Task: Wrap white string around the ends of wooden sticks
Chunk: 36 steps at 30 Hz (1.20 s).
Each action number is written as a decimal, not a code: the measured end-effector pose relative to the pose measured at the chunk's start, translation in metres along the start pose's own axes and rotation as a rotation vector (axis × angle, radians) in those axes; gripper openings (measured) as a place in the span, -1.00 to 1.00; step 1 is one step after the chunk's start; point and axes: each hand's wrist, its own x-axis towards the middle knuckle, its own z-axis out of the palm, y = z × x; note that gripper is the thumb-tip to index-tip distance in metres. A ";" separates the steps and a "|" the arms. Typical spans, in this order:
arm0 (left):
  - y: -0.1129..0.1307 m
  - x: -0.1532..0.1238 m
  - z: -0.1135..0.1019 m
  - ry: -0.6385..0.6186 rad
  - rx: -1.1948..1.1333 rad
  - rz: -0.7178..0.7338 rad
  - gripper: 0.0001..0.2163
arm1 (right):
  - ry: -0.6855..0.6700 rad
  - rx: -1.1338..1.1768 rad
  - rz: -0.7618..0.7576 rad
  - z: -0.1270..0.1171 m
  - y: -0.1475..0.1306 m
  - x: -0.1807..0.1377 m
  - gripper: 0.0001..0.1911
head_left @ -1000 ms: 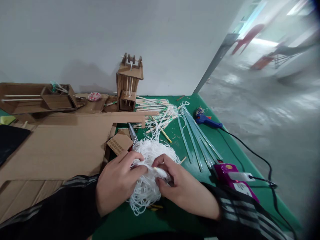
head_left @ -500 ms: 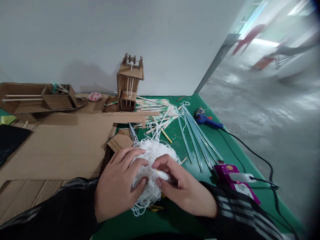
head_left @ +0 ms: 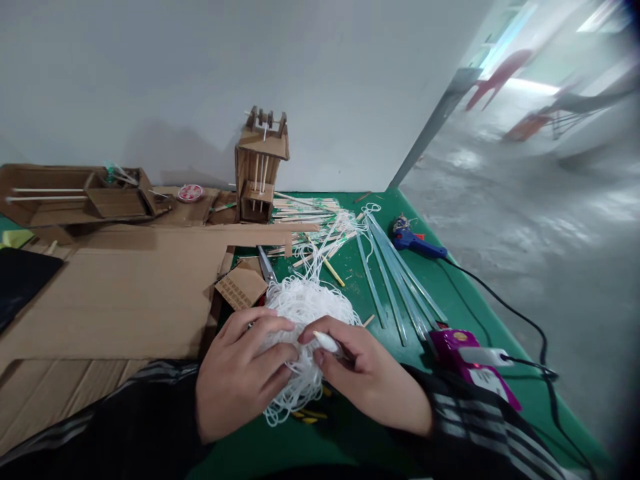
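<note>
A large tangled heap of white string (head_left: 315,303) lies on the green table in front of me, under both hands. My left hand (head_left: 250,370) is curled at the heap's left side, its fingertips bent into the strands. Between the thumb and fingers of my right hand (head_left: 367,377) is a small white tapered piece (head_left: 327,342), perhaps wound string; I cannot make out exactly what it is. The fingertips of the two hands nearly meet over the heap. Loose strands hang below them, near dark-and-yellow handles (head_left: 310,417).
Behind the heap lie wooden sticks (head_left: 305,210), scissors (head_left: 267,263) and a cardboard stand (head_left: 260,170). Clear glue sticks (head_left: 395,273), a blue glue gun (head_left: 420,244) and a purple power strip (head_left: 455,343) with a cord are to the right. Cardboard sheets (head_left: 140,287) cover the left.
My left hand's fingers have drawn closer together and slid slightly down on the string. My right hand has turned the white piece so its pointed end faces up-left.
</note>
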 end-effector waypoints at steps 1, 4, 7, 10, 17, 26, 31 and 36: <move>0.000 -0.001 0.000 0.026 -0.002 0.030 -0.91 | 0.011 -0.018 0.003 0.000 0.000 0.000 -0.86; -0.001 -0.006 0.000 0.065 -0.022 0.158 -0.92 | 0.036 -0.080 0.032 0.000 0.000 -0.001 -0.87; -0.002 -0.008 0.000 0.040 -0.025 0.242 -0.90 | 0.040 -0.136 0.048 0.000 -0.001 -0.004 -0.89; -0.003 -0.007 0.000 0.009 0.013 0.280 -0.88 | 0.022 -0.155 0.032 -0.002 -0.003 -0.006 -0.90; -0.005 -0.006 0.004 0.048 0.088 0.346 -0.91 | -0.008 -0.237 0.068 -0.003 -0.012 -0.005 -0.88; -0.004 -0.012 0.010 -0.031 -0.052 0.301 -0.89 | 0.013 -0.207 0.101 -0.002 -0.003 -0.006 -0.83; 0.006 -0.010 0.005 -0.245 -0.316 -0.048 -0.84 | 0.029 -0.160 0.136 -0.001 0.004 -0.008 -0.82; 0.020 -0.003 0.002 -0.287 -0.395 -0.400 -0.72 | 0.018 -0.131 0.141 -0.001 0.004 -0.007 -0.81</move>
